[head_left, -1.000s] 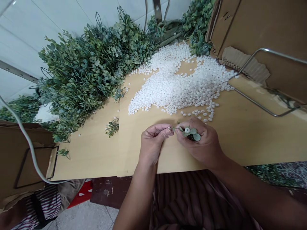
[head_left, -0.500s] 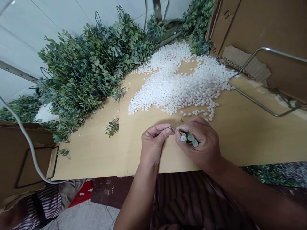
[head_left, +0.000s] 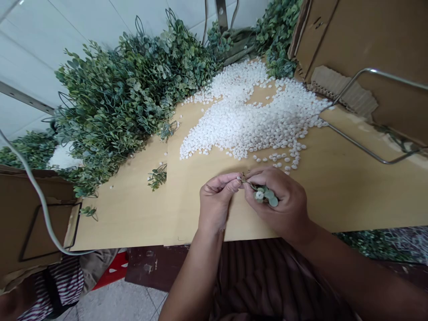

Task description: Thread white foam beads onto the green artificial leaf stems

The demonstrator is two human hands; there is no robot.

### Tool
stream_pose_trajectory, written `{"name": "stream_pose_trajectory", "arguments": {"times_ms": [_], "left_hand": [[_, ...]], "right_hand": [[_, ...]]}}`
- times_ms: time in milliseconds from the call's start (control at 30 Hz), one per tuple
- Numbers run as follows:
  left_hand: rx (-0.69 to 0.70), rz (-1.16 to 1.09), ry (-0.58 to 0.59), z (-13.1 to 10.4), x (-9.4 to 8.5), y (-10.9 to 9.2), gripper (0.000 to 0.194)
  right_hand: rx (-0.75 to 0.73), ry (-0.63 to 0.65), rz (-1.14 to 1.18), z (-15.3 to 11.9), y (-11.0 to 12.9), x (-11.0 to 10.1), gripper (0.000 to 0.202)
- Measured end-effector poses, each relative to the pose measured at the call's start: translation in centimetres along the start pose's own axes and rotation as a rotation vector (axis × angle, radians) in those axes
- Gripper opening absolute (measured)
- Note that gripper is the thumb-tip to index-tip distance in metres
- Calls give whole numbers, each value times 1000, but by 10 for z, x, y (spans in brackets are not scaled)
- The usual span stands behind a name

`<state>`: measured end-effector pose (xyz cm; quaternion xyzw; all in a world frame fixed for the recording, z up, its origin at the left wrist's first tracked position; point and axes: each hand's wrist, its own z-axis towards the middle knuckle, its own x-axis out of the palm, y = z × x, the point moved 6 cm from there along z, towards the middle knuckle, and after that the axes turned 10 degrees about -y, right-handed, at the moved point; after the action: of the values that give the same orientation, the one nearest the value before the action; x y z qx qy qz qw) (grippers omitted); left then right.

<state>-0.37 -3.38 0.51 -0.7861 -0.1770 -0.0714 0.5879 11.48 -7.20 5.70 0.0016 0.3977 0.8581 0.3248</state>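
Over the front of the tabletop (head_left: 194,209) my two hands almost meet at the fingertips. My right hand (head_left: 281,198) is closed around an artificial leaf sprig (head_left: 270,196), whose green leaves and one small white flower bead (head_left: 259,195) stick out below the fingers. My left hand (head_left: 217,194) pinches with thumb and forefinger at a tiny whitish piece against the sprig's stem tip; the fingers mostly cover it. Just beyond both hands spreads a heap of small white flower-shaped beads (head_left: 234,120).
Bunched artificial greenery (head_left: 123,98) is piled along the wall on the left. Loose sprigs (head_left: 157,177) lie left of my hands. A cardboard box (head_left: 368,53) with a bent metal rod (head_left: 356,154) stands at right. At lower left another person's striped sleeve (head_left: 67,281) shows.
My right fingers have shifted slightly at the stem, and a small leafy tip that stood above them is now lower, between the fingertips. Otherwise both hands keep their places.
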Motion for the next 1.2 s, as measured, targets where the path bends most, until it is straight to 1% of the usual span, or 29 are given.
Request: {"name": "stream_pose_trajectory", "arguments": {"times_ms": [133,200,267,533,700,1033,1200], "left_hand": [[0,-15,32,-1,3,-2,19],[-10,-18,42,-2,4,-2,18],[-17,-12,44,-2,5,-2,17],[-17,9,0,1,3,0,17],[-24,-11,-15,1,4,0,17],[-13,-3,-7,0,6,0,14],[-10,-21,-5,-1,7,3,12]], "right_hand": [[198,-11,38,-1,-12,-2,8],[264,-10,52,-1,-16,-2,8],[296,-9,65,-1,-18,-2,8],[311,-6,97,0,-18,-3,7],[283,-2,127,0,-16,-3,7],[247,-14,33,0,-16,-2,7],[204,-13,-6,1,-13,-2,9]]}}
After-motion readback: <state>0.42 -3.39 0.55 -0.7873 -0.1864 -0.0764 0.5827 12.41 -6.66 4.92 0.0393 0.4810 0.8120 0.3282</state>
